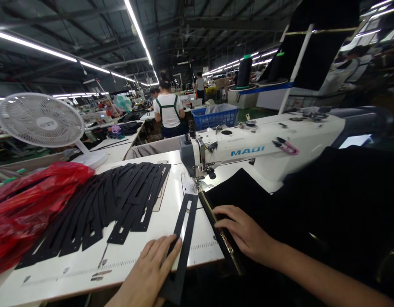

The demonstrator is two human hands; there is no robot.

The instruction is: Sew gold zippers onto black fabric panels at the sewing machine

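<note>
My left hand (153, 264) is at the table's front edge, its fingers closed on a long black slotted strip (191, 226). The strip's far end lies flat, close to the needle area of the white sewing machine (228, 147); its near end hangs past the edge. On the right, my right hand (244, 234) rests on black fabric (241, 189), fingers bent and apart beside a gold-toothed zipper (227, 243). The zipper runs from the presser foot toward me, with a metal slider on it. My right thumb is hidden.
Many similar black strips (120, 196) lie fanned out left on the white table (120, 273). Beyond them are a red plastic bag (33, 204) and a white fan (43, 121). Thread cones (245, 70) stand behind the machine. A person (168, 108) is near a blue basket (216, 117).
</note>
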